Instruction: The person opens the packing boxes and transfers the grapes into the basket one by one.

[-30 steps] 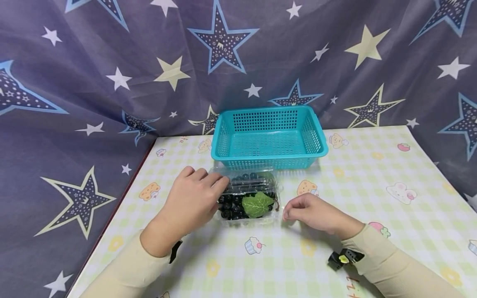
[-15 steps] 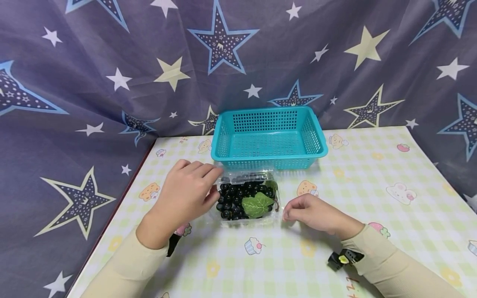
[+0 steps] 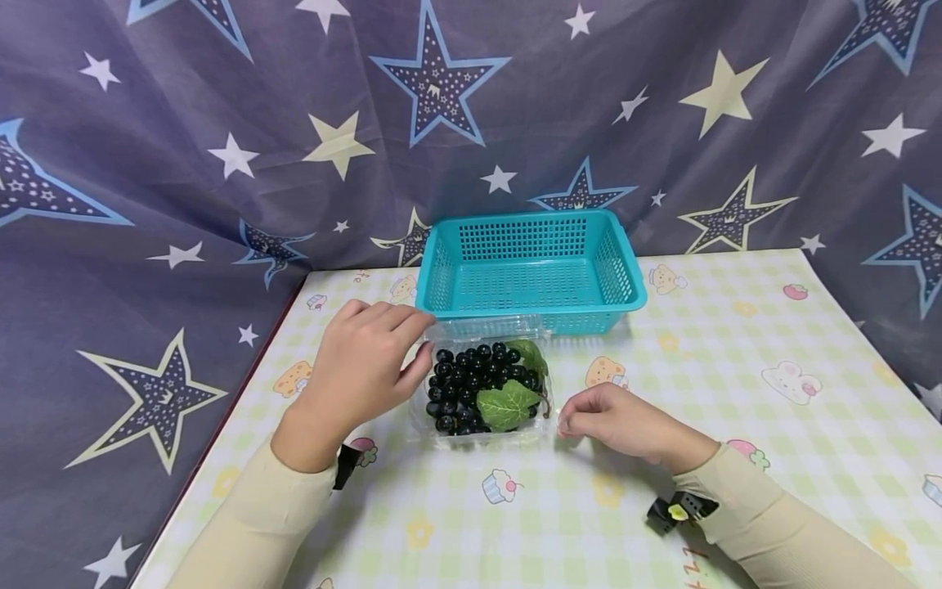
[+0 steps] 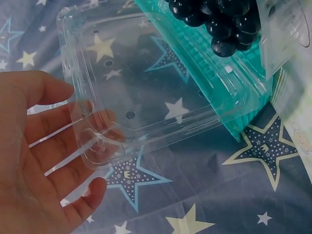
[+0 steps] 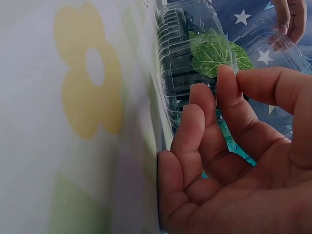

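Observation:
A clear plastic clamshell box (image 3: 489, 439) sits on the table with its lid (image 4: 161, 83) swung up at the back. Inside lies a bunch of black grapes (image 3: 464, 384) with green leaves (image 3: 508, 406). My left hand (image 3: 364, 360) pinches the lid's left edge, thumb on the inner face and fingertips showing through the plastic from behind. At the box's right front corner, my right hand (image 3: 621, 421) pinches the rim between thumb and index finger, the other fingers curled beside it, low by the tabletop.
A turquoise perforated basket (image 3: 530, 312) stands right behind the box, its front side close to the raised lid. Pastel checked cloth (image 3: 736, 368) covers the table. A starry purple curtain (image 3: 257, 82) hangs along the back and left.
My left hand has drawn the lid up and back, from lying partly over the grapes to standing near the basket, uncovering them. The right hand has stayed in place.

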A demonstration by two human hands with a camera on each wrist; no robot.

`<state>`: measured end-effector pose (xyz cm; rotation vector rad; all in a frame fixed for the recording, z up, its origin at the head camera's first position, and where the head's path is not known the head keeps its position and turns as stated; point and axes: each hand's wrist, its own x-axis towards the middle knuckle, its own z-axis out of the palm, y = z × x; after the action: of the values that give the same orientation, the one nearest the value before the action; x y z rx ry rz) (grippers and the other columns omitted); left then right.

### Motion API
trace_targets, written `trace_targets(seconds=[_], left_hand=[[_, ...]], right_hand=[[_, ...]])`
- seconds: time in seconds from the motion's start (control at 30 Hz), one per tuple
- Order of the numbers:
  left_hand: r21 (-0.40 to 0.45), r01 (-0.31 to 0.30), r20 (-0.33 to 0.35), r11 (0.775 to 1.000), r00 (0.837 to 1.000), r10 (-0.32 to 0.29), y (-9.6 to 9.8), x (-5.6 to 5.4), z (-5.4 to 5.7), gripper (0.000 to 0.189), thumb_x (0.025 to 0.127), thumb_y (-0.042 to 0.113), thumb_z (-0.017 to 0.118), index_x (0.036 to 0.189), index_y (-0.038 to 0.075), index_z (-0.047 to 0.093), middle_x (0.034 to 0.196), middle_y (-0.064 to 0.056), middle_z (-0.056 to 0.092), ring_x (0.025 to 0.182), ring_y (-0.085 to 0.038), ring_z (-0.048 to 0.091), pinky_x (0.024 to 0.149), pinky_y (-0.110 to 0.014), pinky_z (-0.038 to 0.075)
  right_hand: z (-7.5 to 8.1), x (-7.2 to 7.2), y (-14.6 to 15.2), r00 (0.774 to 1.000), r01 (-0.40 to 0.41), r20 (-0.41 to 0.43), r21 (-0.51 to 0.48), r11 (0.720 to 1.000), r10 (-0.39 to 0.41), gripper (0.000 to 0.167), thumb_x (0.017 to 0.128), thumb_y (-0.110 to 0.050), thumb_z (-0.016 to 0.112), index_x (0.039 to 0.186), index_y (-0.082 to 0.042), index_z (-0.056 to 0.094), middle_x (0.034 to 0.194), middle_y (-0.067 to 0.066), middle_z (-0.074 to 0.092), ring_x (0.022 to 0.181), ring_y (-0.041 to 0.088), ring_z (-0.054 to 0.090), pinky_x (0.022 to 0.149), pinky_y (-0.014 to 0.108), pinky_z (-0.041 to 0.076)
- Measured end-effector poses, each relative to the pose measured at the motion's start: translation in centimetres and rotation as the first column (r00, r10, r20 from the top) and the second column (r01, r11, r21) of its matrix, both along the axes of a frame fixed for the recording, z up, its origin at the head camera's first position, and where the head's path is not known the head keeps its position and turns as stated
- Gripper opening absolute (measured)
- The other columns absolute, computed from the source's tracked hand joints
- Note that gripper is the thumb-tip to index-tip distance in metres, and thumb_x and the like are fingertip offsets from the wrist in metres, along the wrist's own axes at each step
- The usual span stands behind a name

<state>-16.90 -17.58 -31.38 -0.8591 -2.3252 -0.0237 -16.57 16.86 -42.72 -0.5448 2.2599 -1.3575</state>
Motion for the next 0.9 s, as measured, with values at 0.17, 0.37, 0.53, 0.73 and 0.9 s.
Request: trace_targets(seconds=[0.17, 0.37, 0.53, 0.73, 0.9], left_hand=[[0.019, 0.003, -0.008, 1.0, 1.0, -0.003, 0.0, -0.5, 0.1, 0.028, 0.098, 0.028, 0.056, 0.114, 0.017, 0.076, 0.109, -0.001, 0.078, 0.09, -0.025, 0.072, 0.074, -0.043, 0.047], [0.044, 0.014, -0.024, 0.999, 1.0, -0.013, 0.0, -0.9, 0.1, 0.025, 0.097, 0.026, 0.061, 0.114, 0.016, 0.076, 0.108, -0.001, 0.078, 0.089, -0.027, 0.072, 0.07, -0.042, 0.046], [0.068, 0.022, -0.033, 0.997, 0.999, -0.02, 0.0, -1.2, 0.1, 0.025, 0.098, 0.027, 0.062, 0.114, 0.015, 0.076, 0.107, -0.002, 0.078, 0.087, -0.028, 0.071, 0.069, -0.042, 0.045], [0.093, 0.028, -0.038, 0.995, 0.999, -0.025, -0.1, -1.4, 0.0, 0.025, 0.098, 0.027, 0.063, 0.114, 0.013, 0.077, 0.106, -0.004, 0.079, 0.087, -0.028, 0.072, 0.069, -0.044, 0.047], [0.113, 0.024, -0.039, 0.993, 0.999, -0.019, -0.2, -1.9, -0.3, 0.025, 0.099, 0.026, 0.062, 0.115, 0.014, 0.076, 0.107, -0.004, 0.078, 0.088, -0.029, 0.072, 0.07, -0.045, 0.046]], right_hand=[[0.0, 0.0, 0.0, 1.0, -0.012, -0.007, -0.003, 1.0, 0.012, 0.016, 0.093, -0.014, 0.065, 0.094, -0.005, 0.078, 0.09, 0.011, 0.076, 0.087, 0.024, 0.064, 0.078, 0.027, 0.048], [0.0, -0.1, 0.3, 1.0, -0.025, 0.013, -0.009, 1.0, 0.025, 0.017, 0.093, -0.014, 0.064, 0.094, -0.003, 0.077, 0.091, 0.012, 0.076, 0.088, 0.025, 0.064, 0.08, 0.028, 0.048], [0.0, -0.2, 0.5, 0.999, -0.036, 0.021, -0.004, 0.999, 0.036, 0.017, 0.091, -0.014, 0.065, 0.094, -0.004, 0.078, 0.093, 0.011, 0.077, 0.089, 0.026, 0.065, 0.082, 0.029, 0.049], [0.1, -0.3, 0.5, 0.999, -0.036, 0.026, -0.002, 0.999, 0.036, 0.015, 0.087, -0.013, 0.066, 0.09, -0.005, 0.078, 0.092, 0.011, 0.077, 0.081, 0.018, 0.057, 0.075, 0.027, 0.044], [0.1, -0.3, 0.5, 0.999, -0.034, 0.033, -0.007, 0.999, 0.034, 0.016, 0.086, -0.011, 0.065, 0.088, -0.003, 0.078, 0.091, 0.01, 0.077, 0.079, 0.017, 0.054, 0.073, 0.028, 0.041]])
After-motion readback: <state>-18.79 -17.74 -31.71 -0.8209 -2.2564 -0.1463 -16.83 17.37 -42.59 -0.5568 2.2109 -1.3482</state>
